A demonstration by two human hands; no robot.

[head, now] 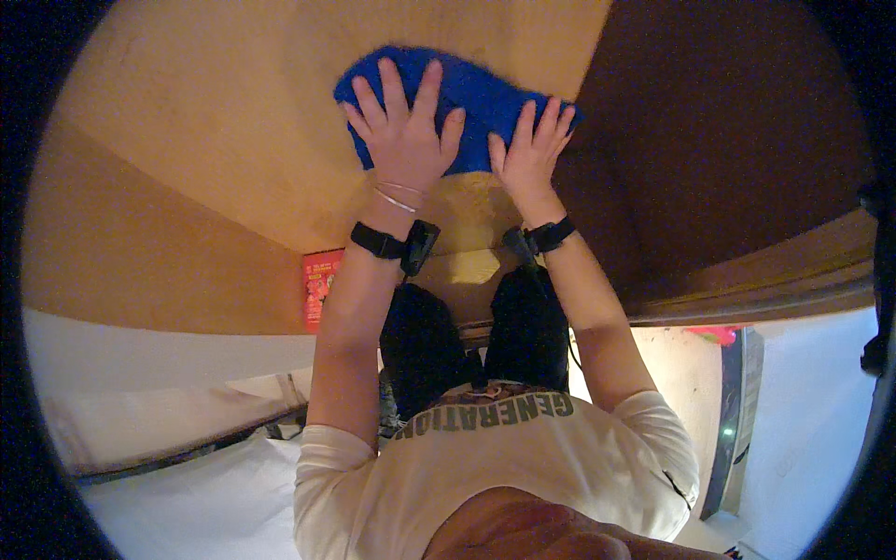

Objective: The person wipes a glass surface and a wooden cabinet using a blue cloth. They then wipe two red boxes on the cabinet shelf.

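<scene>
A blue cloth [469, 105] lies spread out on a light brown wooden surface [231, 126]. My left hand [409, 136] rests palm down on its left part, fingers spread wide. On the cloth's right end, close to the dark brown area, lies my right hand [530, 147], also flat with the fingers apart. Neither hand is closed around the cloth. Each wrist wears a black strap with a small dark device, and two thin bands circle the left wrist.
A red printed item [322, 287] bearing writing is beside my left forearm. To the right is a dark brown panel [672, 140]. My knees in dark trousers [420, 329] are below the hands, near the wooden edge. White fabric [203, 497] lies at the lower left.
</scene>
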